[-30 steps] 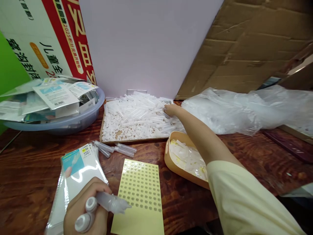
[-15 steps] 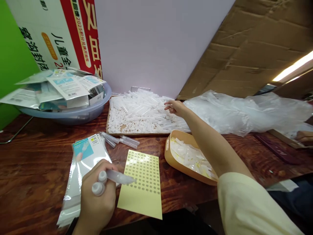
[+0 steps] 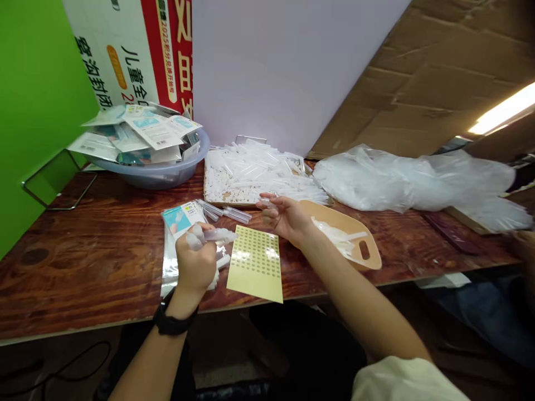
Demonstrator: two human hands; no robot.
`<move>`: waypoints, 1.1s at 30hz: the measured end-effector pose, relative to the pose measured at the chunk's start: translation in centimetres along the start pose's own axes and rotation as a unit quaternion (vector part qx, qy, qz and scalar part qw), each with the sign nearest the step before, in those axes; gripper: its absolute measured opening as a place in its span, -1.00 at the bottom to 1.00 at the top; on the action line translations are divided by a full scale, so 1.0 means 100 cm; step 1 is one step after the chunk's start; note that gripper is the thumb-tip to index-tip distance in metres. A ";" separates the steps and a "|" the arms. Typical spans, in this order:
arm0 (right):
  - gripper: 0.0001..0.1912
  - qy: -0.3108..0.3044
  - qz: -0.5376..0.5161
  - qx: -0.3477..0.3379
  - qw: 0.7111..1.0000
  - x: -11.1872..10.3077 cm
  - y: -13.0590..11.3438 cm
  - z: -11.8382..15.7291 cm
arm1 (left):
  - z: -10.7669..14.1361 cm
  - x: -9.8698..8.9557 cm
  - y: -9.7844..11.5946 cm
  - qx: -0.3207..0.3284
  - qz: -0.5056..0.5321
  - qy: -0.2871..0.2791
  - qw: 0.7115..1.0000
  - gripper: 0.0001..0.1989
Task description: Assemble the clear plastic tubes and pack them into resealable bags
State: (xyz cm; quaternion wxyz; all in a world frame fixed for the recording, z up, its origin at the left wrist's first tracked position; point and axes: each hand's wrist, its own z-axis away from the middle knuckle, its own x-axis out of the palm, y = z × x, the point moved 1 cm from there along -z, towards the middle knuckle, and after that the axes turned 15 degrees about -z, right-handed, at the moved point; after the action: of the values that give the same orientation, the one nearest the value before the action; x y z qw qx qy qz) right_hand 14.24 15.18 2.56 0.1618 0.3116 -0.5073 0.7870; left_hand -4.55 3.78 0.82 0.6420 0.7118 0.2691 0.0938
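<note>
My left hand [image 3: 196,256] is closed around several translucent white plastic tubes [image 3: 219,235]. One tube's narrow end points right, toward the yellow sticker sheet [image 3: 254,281] with its rows of small round stickers. Just above that sheet's upper right corner, my right hand [image 3: 286,217] pinches a small clear plastic piece [image 3: 266,204], mostly hidden by the fingers. Beneath and beside my left hand lie printed plastic packets [image 3: 170,262] with a blue picture. Several clear tubes [image 3: 237,215] rest on the table behind the sheet.
A shallow tray [image 3: 209,201] heaped with clear tubes and small white pieces stands at the back. Right of it lies a clear plastic bag [image 3: 376,178]. A tan basket [image 3: 371,239] holds translucent pieces. A blue basin [image 3: 163,175] piled with packets stands back left, beside a wire stand [image 3: 54,208].
My right hand has come back from the tube tray toward the sticker sheet, now with a clear piece in its fingers. My left hand still holds the tubes. The camera view has shifted.
</note>
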 end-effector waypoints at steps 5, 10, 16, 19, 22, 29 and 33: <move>-0.65 0.024 -0.160 0.036 0.986 -0.012 0.046 0.014 | 0.006 -0.010 -0.008 -0.006 0.026 0.016 1.000 -0.86; -0.83 0.031 -0.171 0.039 0.984 -0.009 0.058 0.002 | 0.011 -0.018 -0.009 -0.019 0.030 0.013 0.999 -0.90; -0.90 0.051 -0.151 0.018 0.987 -0.002 0.065 -0.005 | 0.009 -0.026 -0.010 -0.026 0.040 0.030 0.998 -0.86; -0.91 0.038 -0.135 0.004 0.990 0.000 0.064 -0.001 | 0.008 -0.027 -0.010 -0.011 0.044 0.041 0.998 -0.88; -0.84 0.018 -0.111 0.002 0.994 0.003 0.063 0.008 | 0.008 -0.024 -0.010 -0.008 0.048 0.038 0.998 -0.89; -0.78 -0.005 -0.035 -0.051 0.998 0.015 0.067 0.027 | 0.008 -0.011 -0.011 -0.013 0.027 0.004 1.000 -0.90; -0.79 -0.026 0.002 -0.115 0.993 0.025 0.066 0.034 | 0.009 -0.002 -0.007 -0.023 0.037 -0.028 0.999 -0.86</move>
State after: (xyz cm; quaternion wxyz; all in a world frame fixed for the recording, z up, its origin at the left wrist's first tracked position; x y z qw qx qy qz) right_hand 9.67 9.11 0.59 0.1818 0.3109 -0.5991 0.7151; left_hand -4.46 2.90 0.09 0.6613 0.7088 0.2226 0.1039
